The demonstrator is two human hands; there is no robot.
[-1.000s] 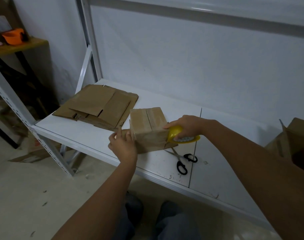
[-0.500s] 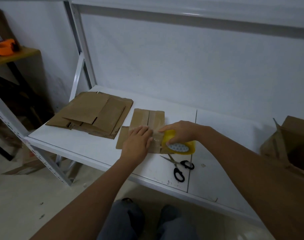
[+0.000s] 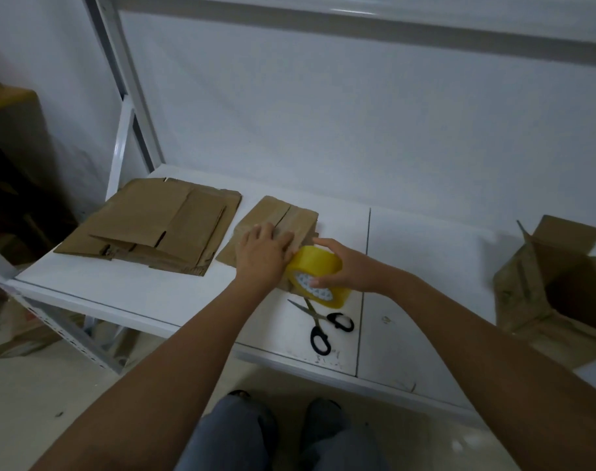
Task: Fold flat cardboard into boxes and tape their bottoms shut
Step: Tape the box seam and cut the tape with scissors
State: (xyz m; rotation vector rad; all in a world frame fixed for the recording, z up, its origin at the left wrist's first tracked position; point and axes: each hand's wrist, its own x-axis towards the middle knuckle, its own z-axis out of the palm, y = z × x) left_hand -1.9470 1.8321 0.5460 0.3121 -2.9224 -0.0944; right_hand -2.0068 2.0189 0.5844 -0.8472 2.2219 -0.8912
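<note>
A small brown cardboard box [image 3: 283, 217] stands on the white shelf [image 3: 174, 294], its closed flaps facing up with a seam down the middle. My left hand [image 3: 264, 254] lies flat on its near top edge, fingers straight, pressing down. My right hand [image 3: 344, 270] grips a yellow roll of tape [image 3: 318, 280] held against the box's near right side. A stack of flat cardboard [image 3: 153, 229] lies to the left of the box.
Black-handled scissors [image 3: 320, 326] lie on the shelf just in front of the tape roll. An open cardboard box [image 3: 558, 283] sits at the right edge. White shelf uprights [image 3: 123, 96] rise at the back left. My knees are below the shelf edge.
My left hand moved from the box's left side onto its top and now presses it. The tape roll in my right hand has been pulled lower down the box's near side.
</note>
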